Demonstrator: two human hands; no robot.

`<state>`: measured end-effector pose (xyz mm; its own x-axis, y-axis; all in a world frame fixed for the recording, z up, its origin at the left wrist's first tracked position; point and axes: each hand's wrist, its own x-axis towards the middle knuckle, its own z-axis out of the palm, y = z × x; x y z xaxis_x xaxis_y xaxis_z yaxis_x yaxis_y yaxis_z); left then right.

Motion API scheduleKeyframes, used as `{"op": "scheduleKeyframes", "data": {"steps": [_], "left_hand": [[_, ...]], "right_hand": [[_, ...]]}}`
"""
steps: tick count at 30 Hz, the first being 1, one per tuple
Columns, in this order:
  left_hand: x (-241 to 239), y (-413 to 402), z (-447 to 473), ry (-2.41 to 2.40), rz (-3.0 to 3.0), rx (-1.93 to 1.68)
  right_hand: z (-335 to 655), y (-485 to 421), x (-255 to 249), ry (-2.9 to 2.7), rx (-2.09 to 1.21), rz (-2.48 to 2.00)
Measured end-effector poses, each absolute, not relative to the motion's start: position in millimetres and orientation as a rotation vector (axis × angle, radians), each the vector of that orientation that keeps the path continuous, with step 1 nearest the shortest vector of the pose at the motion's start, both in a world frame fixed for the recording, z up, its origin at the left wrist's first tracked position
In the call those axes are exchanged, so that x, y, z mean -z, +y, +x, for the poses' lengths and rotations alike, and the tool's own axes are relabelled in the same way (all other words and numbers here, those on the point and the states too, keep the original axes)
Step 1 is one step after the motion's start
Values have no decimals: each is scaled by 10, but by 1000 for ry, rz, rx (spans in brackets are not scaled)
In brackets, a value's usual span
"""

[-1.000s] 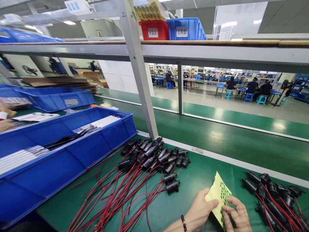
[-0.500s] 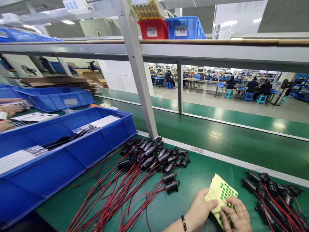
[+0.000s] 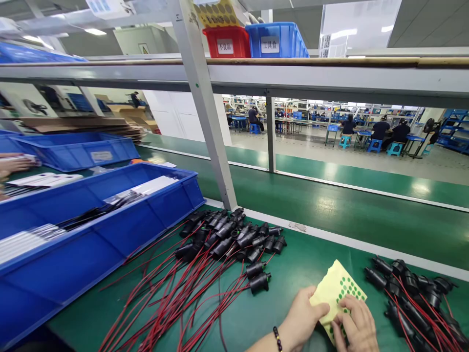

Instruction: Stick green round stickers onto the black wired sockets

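The left hand (image 3: 302, 318) had closed thumb-over-fingers on the left edge of a pale yellow sticker sheet (image 3: 335, 288), holding it tilted up off the green table (image 3: 293, 274) near the bottom of the view. The right hand (image 3: 353, 327) was loosely curled, with its fingertips (image 3: 346, 305) pressed on the rows of small green dot stickers (image 3: 348, 288) on the sheet's lower right part; whether a dot was actually pinched between them could not be told.

The sheet looked thin, light and limp, a backing paper that would bend or crease if gripped hard, so a pinch at its bare margin, as the left hand had it, seemed the sound place to hold. The dots were likely tacky and flimsy, best lifted by an edge with a fingertip or nail rather than rubbed flat.

To the left of the hands lay a heap of black connectors (image 3: 234, 234) with long red wires (image 3: 176, 298) fanned toward the near edge; a second pile of black connectors (image 3: 414, 298) sat just right of the sheet. A blue bin (image 3: 110, 234) of flat parts stood well to the left, and another person's hand (image 3: 10, 164) showed at the far left edge
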<state>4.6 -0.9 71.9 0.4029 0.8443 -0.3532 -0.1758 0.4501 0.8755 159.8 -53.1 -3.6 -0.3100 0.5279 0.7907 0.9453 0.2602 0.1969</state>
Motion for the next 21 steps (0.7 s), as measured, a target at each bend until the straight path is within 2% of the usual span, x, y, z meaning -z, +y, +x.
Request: {"op": "scheduleKeyframes", "data": {"steps": [7, 12, 17, 21], "left_hand": [[-543, 166, 49, 978, 946, -739], [-491, 266, 21, 988, 1020, -680], [-484, 312, -24, 928, 1106, -889], [-511, 321, -95, 1093, 1311, -1017]], "right_hand": [[1628, -601, 25, -1870, 717, -1390], [1958, -584, -241, -1940, 680, -1622], [2392, -340, -454, -1828, 762, -2057], [2656, -142, -354, -1827, 754, -2117]]}}
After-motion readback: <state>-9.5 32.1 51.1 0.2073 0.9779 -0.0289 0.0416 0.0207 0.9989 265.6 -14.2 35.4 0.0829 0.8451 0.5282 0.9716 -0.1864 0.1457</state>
